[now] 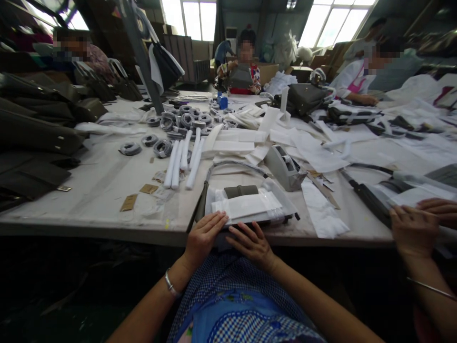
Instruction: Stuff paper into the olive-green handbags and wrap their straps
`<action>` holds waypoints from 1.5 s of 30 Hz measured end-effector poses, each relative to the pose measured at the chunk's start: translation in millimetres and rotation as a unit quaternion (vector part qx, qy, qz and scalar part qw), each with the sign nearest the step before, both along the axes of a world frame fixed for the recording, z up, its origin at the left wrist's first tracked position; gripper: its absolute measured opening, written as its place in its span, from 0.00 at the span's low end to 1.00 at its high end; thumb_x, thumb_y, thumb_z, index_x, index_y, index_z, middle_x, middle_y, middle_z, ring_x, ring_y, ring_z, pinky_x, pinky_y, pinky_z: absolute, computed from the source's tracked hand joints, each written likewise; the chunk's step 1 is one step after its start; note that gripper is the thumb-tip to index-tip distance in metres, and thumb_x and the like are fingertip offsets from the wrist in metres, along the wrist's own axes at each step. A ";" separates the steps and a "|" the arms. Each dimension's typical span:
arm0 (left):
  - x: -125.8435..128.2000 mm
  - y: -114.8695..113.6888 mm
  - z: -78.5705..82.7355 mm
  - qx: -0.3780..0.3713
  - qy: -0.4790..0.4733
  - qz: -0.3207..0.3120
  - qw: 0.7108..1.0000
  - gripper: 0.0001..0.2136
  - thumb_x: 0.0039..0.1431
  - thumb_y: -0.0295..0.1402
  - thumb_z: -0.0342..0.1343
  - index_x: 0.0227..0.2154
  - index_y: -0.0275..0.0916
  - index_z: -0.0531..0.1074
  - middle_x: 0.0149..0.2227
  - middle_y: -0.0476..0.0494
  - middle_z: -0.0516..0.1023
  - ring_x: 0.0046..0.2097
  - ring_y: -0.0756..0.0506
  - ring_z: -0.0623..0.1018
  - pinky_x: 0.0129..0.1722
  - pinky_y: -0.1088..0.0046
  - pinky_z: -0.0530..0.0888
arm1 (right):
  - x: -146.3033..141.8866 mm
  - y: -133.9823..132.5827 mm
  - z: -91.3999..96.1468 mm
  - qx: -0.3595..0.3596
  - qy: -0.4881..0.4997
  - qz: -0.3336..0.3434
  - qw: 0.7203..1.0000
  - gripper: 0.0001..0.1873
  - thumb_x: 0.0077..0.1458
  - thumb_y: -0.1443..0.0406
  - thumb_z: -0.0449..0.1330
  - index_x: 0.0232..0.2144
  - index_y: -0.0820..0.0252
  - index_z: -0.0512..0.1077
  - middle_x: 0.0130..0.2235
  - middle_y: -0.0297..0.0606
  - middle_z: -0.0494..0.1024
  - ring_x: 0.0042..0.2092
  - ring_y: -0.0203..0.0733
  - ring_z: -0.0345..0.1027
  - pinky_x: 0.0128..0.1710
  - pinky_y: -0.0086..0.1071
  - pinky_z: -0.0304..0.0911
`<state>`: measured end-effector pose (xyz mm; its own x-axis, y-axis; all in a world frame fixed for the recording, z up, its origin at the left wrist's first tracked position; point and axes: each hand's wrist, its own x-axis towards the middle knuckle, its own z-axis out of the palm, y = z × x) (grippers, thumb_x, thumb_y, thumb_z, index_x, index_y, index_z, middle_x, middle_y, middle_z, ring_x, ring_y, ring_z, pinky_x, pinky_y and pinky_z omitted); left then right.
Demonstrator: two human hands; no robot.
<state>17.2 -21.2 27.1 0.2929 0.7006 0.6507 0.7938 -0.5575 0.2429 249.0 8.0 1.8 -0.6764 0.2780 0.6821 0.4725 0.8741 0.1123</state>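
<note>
A dark olive handbag (200, 205) lies at the table's near edge, its wrapped handle (235, 164) arching toward the back. White packing paper (246, 206) and clear plastic cover its upper face, and an olive piece (241, 191) shows above the paper. My left hand (207, 233) rests flat with fingers stretched on the bag's near left part. My right hand (254, 245) is beside it, fingers spread, at the bag's near edge. Neither hand is wrapped round anything. The bag's underside is hidden.
White foam rods (183, 159) and coiled wrapped straps (185, 119) lie beyond. Brown paper tags (129, 202) are at left. A tape dispenser (285, 166) stands behind the bag. Dark bags (35, 124) are stacked far left. A co-worker's hands (414, 228) work on another bag at right.
</note>
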 end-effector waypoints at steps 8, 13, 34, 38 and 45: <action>-0.4 -0.2 2.7 -0.001 0.000 -0.005 1.000 0.22 0.66 0.25 0.50 0.61 0.44 0.64 0.59 0.44 0.73 0.61 0.43 0.71 0.59 0.60 0.73 | -24.9 10.7 -12.5 0.034 0.056 0.077 0.995 0.11 0.61 0.68 0.62 0.44 0.48 0.75 0.56 0.28 0.76 0.65 0.40 0.58 0.70 0.49 0.31; 1.8 0.5 -0.1 0.034 0.005 0.005 0.999 0.22 0.65 0.23 0.51 0.61 0.44 0.64 0.57 0.45 0.75 0.59 0.44 0.72 0.58 0.61 0.74 | -26.5 3.3 2.3 -0.047 0.059 0.176 0.981 0.07 0.61 0.71 0.60 0.42 0.59 0.75 0.44 0.35 0.83 0.50 0.38 0.75 0.61 0.40 0.62; 6.8 2.0 -10.1 0.071 -0.001 0.028 0.997 0.21 0.66 0.23 0.51 0.59 0.44 0.66 0.55 0.45 0.76 0.58 0.44 0.74 0.56 0.62 0.75 | -26.1 -51.0 34.2 -0.301 0.150 0.127 0.933 0.18 0.62 0.72 0.48 0.45 0.56 0.75 0.42 0.38 0.83 0.46 0.40 0.77 0.49 0.35 0.72; 7.4 -0.2 -10.2 0.082 0.029 0.051 0.995 0.20 0.67 0.24 0.50 0.59 0.45 0.66 0.55 0.45 0.77 0.58 0.43 0.74 0.59 0.58 0.71 | -24.5 -32.3 59.3 -0.294 0.161 0.130 0.933 0.17 0.62 0.72 0.50 0.46 0.55 0.75 0.41 0.36 0.83 0.45 0.39 0.77 0.49 0.33 0.71; 12.1 -4.4 -10.9 0.075 0.007 0.098 0.992 0.15 0.64 0.26 0.54 0.51 0.47 0.74 0.51 0.43 0.78 0.54 0.42 0.76 0.58 0.55 0.70 | -34.1 12.8 92.0 -0.271 0.137 0.069 0.950 0.13 0.63 0.69 0.55 0.43 0.51 0.77 0.39 0.31 0.84 0.39 0.37 0.78 0.51 0.33 0.67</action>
<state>29.3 -25.6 16.2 0.1706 0.6399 0.7493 0.8932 -0.4214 0.1565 215.0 20.8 93.8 -0.5494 0.5594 0.6207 0.2952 0.8248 -0.4822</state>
